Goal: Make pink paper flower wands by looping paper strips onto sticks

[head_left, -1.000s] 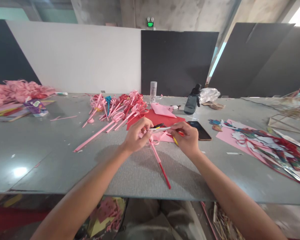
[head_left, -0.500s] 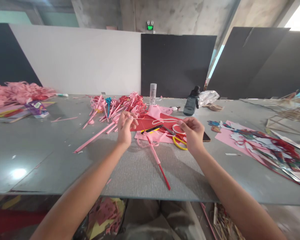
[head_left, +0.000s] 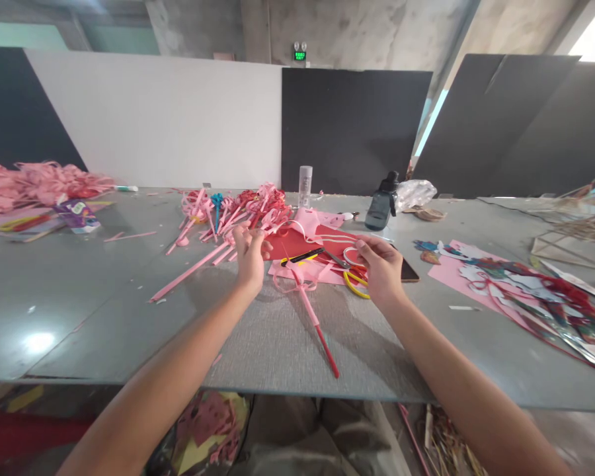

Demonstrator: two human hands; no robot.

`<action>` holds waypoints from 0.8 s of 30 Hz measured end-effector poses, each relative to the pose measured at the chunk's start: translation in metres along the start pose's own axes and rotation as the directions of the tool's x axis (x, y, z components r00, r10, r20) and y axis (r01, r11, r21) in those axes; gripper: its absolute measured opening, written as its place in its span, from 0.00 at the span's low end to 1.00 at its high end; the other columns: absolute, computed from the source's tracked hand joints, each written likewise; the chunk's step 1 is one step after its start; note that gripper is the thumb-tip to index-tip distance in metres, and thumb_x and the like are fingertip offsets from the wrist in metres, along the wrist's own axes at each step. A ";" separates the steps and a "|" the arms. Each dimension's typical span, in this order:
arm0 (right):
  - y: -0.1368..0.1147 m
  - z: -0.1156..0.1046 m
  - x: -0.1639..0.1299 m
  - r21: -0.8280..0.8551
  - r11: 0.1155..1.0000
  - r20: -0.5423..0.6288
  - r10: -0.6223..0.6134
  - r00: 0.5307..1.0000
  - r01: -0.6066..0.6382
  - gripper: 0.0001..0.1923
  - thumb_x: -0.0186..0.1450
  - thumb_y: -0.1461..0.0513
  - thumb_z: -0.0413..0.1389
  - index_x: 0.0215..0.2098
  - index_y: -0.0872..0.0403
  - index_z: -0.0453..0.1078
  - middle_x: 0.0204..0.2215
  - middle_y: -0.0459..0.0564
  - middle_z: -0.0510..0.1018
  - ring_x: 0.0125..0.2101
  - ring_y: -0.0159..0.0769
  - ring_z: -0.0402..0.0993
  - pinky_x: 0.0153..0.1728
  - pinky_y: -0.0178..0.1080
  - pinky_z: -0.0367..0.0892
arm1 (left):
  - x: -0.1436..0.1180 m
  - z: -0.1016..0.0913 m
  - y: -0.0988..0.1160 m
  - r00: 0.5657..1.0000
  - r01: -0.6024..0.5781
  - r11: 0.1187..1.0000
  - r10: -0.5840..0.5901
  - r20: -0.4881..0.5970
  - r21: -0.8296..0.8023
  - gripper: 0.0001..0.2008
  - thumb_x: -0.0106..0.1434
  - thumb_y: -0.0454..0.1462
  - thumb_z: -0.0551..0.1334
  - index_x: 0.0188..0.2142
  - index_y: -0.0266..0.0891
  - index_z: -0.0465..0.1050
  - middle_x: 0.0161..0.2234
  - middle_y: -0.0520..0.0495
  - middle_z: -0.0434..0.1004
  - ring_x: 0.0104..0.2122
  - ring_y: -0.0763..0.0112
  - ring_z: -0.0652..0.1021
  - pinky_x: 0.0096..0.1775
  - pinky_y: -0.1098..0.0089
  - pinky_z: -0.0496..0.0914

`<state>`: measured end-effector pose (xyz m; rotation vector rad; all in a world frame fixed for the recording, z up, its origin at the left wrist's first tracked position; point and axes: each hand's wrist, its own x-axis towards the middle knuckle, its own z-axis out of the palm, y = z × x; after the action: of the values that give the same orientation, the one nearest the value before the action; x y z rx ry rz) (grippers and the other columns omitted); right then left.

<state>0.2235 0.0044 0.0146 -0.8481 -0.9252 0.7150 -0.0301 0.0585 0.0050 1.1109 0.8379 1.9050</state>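
My left hand (head_left: 250, 254) pinches the end of a thin pale tape strip (head_left: 310, 235) that runs across to a small tape roll (head_left: 352, 256) held in my right hand (head_left: 379, 268). The strip sags in a curve above a red paper sheet (head_left: 297, 243). Between my hands a pink paper flower on a pink and red stick (head_left: 313, 317) lies on the grey table (head_left: 277, 344). Yellow-handled scissors (head_left: 353, 281) and a black and yellow cutter (head_left: 301, 256) lie by my right hand.
A heap of pink paper flowers on sticks (head_left: 233, 215) lies behind my left hand. A clear bottle (head_left: 305, 186), a dark water bottle (head_left: 381, 201) and a phone (head_left: 407, 270) stand further back. Coloured paper cut-outs (head_left: 525, 284) cover the right side; pink scraps (head_left: 34, 188) are piled far left.
My hands have moved apart and away from the flower, drawing the tape strip out from the roll. The strip now sags where it was taut half a second ago.
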 end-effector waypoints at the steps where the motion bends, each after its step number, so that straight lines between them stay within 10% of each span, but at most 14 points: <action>1: 0.001 -0.001 0.001 0.008 1.000 -0.005 0.003 1.000 -0.003 0.13 0.53 0.57 0.71 0.34 0.53 0.80 0.25 0.43 0.78 0.22 0.27 0.69 0.26 0.34 0.68 | 0.000 -0.001 -0.002 1.000 0.002 1.000 -0.002 -0.008 0.010 0.19 0.62 0.42 0.65 0.50 0.49 0.63 0.39 0.54 0.74 0.24 0.79 0.74 0.22 0.77 0.65; 8: 0.007 -0.005 0.004 0.095 0.989 0.051 0.105 0.993 -0.109 0.16 0.51 0.54 0.73 0.34 0.51 0.78 0.27 0.44 0.80 0.23 0.29 0.74 0.26 0.34 0.74 | -0.008 0.003 -0.004 0.980 -0.047 0.990 0.020 0.196 0.136 0.14 0.67 0.49 0.62 0.43 0.42 0.74 0.39 0.47 0.77 0.27 0.75 0.74 0.25 0.75 0.67; 18: 0.008 0.015 -0.023 0.067 0.940 0.330 0.295 0.897 -0.334 0.17 0.50 0.53 0.75 0.33 0.51 0.78 0.29 0.47 0.84 0.25 0.30 0.77 0.28 0.33 0.76 | -0.047 0.027 0.025 0.787 -0.286 0.949 0.157 0.596 0.129 0.16 0.74 0.49 0.58 0.47 0.44 0.80 0.52 0.43 0.80 0.50 0.65 0.79 0.53 0.64 0.72; 24: 0.003 0.024 -0.038 -0.071 0.952 0.486 0.295 0.823 -0.299 0.17 0.55 0.50 0.71 0.32 0.53 0.77 0.28 0.49 0.84 0.25 0.31 0.77 0.29 0.33 0.74 | -0.045 0.028 0.026 0.837 -0.243 0.962 0.144 0.528 0.124 0.21 0.73 0.54 0.57 0.43 0.42 0.78 0.47 0.41 0.83 0.49 0.61 0.80 0.53 0.60 0.74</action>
<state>0.1851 -0.0179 0.0059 -0.8254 -1.2571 1.2481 0.0025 0.0119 0.0195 1.7832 0.6179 1.5755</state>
